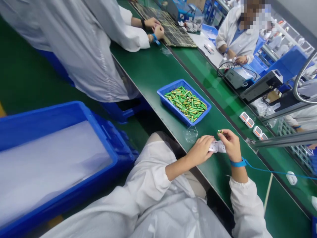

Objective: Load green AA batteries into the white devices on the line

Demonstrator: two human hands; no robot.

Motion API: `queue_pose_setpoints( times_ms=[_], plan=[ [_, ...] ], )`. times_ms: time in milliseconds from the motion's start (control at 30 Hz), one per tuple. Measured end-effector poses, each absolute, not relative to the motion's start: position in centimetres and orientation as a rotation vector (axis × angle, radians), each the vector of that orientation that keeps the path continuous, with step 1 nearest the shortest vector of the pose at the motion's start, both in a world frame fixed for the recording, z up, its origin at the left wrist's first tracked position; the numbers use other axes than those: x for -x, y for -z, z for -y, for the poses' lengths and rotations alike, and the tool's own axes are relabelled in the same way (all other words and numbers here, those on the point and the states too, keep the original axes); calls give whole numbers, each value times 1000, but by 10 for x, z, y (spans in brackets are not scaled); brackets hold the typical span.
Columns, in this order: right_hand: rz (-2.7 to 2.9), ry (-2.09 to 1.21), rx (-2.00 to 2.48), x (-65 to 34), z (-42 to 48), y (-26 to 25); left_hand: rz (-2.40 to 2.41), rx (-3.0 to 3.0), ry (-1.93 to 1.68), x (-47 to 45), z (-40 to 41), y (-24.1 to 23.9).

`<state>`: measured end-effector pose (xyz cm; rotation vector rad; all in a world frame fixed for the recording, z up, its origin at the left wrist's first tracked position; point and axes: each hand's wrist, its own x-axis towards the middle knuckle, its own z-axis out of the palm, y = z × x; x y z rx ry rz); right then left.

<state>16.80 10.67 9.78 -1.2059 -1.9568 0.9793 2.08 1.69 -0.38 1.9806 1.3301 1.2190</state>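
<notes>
My left hand (201, 149) is closed on a small white plastic device (213, 146) that lies at the green bench surface. Beside it, partly under my right hand, is a second white piece (221, 147); I cannot tell whether the two are joined. My right hand (231, 143) wears a blue wrist strap (238, 163) and pinches a small green battery (219, 132) between thumb and fingers. A blue tray (159, 91) heaped with green and gold batteries (185, 102) stands just beyond my hands.
Clear plastic film (191, 134) lies near the tray. A large blue bin (99, 132) stands at my left. Several white devices (250, 122) sit on the conveyor (230, 114) beyond a metal post (287, 137). Co-workers in white coats work at the left (123, 29) and across the line (237, 39).
</notes>
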Motion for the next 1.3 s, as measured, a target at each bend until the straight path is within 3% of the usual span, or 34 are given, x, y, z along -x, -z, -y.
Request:
queue_pose_setpoints(
  times_ms=[167,400,700,1300],
  plan=[
    [1926,-718,1475,-223,-63,-66,-1311,-1962,-1213,-18,-18,3],
    [2086,-410,1472,-210,-41,-50,-1301,-1956,-1178,-15,-15,5],
    [2026,-570,1417,-230,-37,-51,-1328,-1958,-1157,-16,-15,1],
    [1983,-462,1380,-221,-24,-33,-1306,-2003,-1144,-14,-15,3]
  ],
)
